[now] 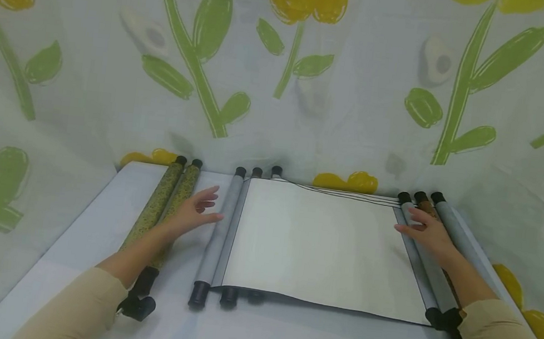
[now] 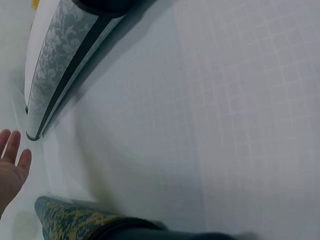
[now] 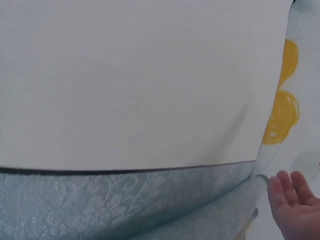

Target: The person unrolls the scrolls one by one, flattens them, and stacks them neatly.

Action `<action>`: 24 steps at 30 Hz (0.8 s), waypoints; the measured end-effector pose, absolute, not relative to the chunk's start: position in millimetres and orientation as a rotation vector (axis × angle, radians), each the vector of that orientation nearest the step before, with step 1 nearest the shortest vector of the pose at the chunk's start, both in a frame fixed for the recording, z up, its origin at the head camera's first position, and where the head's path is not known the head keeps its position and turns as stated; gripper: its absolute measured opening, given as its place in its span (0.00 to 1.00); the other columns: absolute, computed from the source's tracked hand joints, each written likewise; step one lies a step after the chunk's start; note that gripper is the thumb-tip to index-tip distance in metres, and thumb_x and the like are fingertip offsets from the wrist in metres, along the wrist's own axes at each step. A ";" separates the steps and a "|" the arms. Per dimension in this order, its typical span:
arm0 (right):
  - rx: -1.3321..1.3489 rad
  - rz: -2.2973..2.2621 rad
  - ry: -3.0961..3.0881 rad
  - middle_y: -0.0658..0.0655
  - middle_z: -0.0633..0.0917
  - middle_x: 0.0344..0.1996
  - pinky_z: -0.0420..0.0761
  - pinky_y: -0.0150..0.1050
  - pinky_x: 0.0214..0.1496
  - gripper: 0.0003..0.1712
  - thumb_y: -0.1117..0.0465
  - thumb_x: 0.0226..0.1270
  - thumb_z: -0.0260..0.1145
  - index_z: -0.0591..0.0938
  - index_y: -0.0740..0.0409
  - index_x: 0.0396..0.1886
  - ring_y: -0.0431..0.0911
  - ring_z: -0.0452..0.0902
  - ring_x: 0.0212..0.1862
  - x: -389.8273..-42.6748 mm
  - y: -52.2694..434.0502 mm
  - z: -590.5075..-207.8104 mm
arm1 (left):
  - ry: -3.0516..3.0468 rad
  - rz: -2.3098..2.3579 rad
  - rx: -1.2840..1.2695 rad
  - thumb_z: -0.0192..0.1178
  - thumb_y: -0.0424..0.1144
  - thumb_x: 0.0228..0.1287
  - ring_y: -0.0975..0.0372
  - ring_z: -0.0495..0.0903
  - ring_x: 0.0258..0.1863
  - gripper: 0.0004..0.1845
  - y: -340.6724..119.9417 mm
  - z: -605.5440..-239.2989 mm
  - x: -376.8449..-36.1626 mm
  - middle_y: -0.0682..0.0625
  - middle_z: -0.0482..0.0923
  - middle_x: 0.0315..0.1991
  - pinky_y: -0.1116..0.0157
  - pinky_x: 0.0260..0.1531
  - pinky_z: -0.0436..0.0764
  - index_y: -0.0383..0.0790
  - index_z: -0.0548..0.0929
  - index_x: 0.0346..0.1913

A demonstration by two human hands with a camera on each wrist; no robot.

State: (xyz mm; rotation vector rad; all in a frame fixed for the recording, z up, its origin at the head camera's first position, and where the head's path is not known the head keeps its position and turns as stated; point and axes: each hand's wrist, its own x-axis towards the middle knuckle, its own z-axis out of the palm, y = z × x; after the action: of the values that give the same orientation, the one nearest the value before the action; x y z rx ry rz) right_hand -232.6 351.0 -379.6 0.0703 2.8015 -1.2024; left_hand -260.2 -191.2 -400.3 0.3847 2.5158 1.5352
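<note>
A scroll lies unrolled across the middle of the table, its blank white sheet (image 1: 318, 247) facing up. My left hand (image 1: 199, 206) hovers with straight fingers at the scroll's grey left roll (image 1: 221, 231), fingertips at or just short of it. It lies over two yellow-green patterned rolled scrolls (image 1: 163, 207). My right hand (image 1: 421, 228) rests flat, fingers straight, on the grey right roll (image 1: 415, 258). The left wrist view has the grey brocade roll (image 2: 60, 65), my left hand (image 2: 12, 162) and a yellow patterned scroll (image 2: 75, 222). The right wrist view has the white sheet (image 3: 140, 75), its grey border (image 3: 125, 197) and my right hand (image 3: 295, 205).
A brown scroll (image 1: 427, 208) and a grey scroll (image 1: 460, 238) lie beyond my right hand, near the table's right edge. More roller ends (image 1: 277, 171) poke out behind the sheet. A flower-print cloth (image 1: 283, 70) hangs close around the white-covered table (image 1: 94, 227).
</note>
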 end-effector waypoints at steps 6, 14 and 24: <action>0.015 -1.255 2.715 0.74 0.52 0.71 0.59 0.66 0.62 0.50 0.46 0.65 0.62 0.46 0.58 0.75 0.69 0.54 0.67 -232.7 339.2 -369.0 | 2.404 1.577 0.443 0.65 0.42 0.59 0.45 0.54 0.71 0.46 -201.9 -386.7 -258.4 0.38 0.53 0.73 0.47 0.67 0.55 0.48 0.49 0.75; -0.127 -1.258 2.693 0.75 0.55 0.69 0.66 0.63 0.61 0.50 0.51 0.65 0.64 0.44 0.56 0.76 0.68 0.57 0.66 -230.4 311.4 -362.6 | 2.426 1.463 0.515 0.64 0.40 0.61 0.43 0.52 0.71 0.47 -224.8 -376.4 -258.9 0.38 0.49 0.74 0.45 0.65 0.57 0.51 0.45 0.76; -0.235 -1.323 2.672 0.71 0.58 0.69 0.70 0.59 0.60 0.50 0.53 0.62 0.67 0.48 0.55 0.76 0.66 0.61 0.66 -228.3 279.8 -362.1 | 2.439 1.476 0.566 0.65 0.39 0.60 0.43 0.50 0.71 0.48 -238.6 -365.5 -259.2 0.38 0.47 0.74 0.44 0.67 0.54 0.48 0.45 0.76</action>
State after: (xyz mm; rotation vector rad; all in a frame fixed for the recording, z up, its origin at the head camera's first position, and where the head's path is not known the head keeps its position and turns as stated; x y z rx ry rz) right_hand -228.3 279.8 -362.1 -0.2355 2.6721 -1.3233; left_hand -259.2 -238.6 -365.5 0.5657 2.4392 1.4756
